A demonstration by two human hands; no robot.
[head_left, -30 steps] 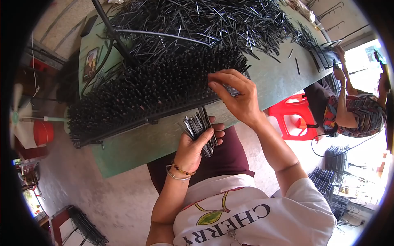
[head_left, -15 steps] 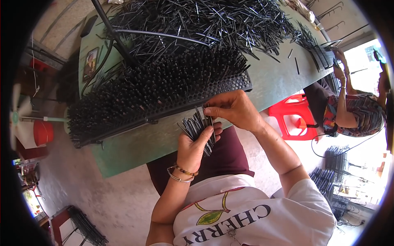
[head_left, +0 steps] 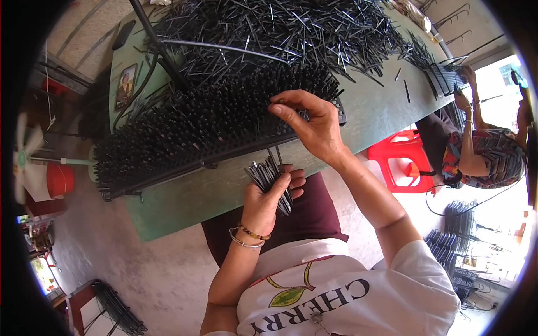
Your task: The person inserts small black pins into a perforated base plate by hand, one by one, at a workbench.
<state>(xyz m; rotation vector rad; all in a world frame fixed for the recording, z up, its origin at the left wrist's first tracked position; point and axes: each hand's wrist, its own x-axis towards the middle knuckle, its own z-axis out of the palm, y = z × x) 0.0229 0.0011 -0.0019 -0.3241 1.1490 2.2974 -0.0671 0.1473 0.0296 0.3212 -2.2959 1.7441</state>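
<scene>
My left hand (head_left: 266,199) is closed around a bundle of thin black rods (head_left: 268,175), held below the table's near edge. A couple of the rods stick up higher than the others. My right hand (head_left: 318,127) is over the right part of a long black perforated rack (head_left: 334,116), thumb and forefinger pinched together. Whatever lies between those fingertips cannot be made out against the dark rods behind. Many upright black rods (head_left: 207,120) stand densely in the rack; bare holes show at its right end.
A large heap of loose black rods (head_left: 269,33) covers the back of the green table (head_left: 179,210). A dark metal stand (head_left: 151,33) rises behind the rack. A framed picture (head_left: 126,84) lies at left. Another person (head_left: 476,148) works at right beside a red stool (head_left: 386,159).
My right hand has moved up and away from the bundle to over the rack. My left hand has stayed nearly in place, still holding its rods.
</scene>
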